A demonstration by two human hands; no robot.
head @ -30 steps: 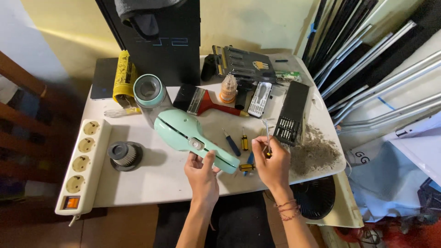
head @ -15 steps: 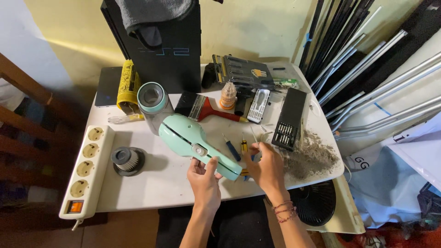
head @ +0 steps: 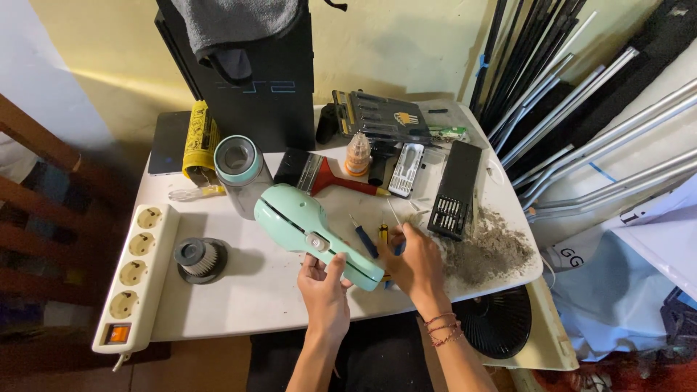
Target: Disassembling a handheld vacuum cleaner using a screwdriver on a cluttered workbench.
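My left hand (head: 324,284) gripped handle of mint handheld vacuum (head: 312,232), lying on white table (head: 247,290). My right hand (head: 415,261) curled over small screwdrivers (head: 372,243); grip unclear. Dust cup (head: 237,170), filter (head: 200,258) already off; dust pile (head: 488,250) beside; body not yet opened.

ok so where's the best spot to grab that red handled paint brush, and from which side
Probably the red handle, taken from above. It lies flat and bare on the table, pointing toward the right, while the black bristle end is crowded by the round canister and mint green handheld vacuum.
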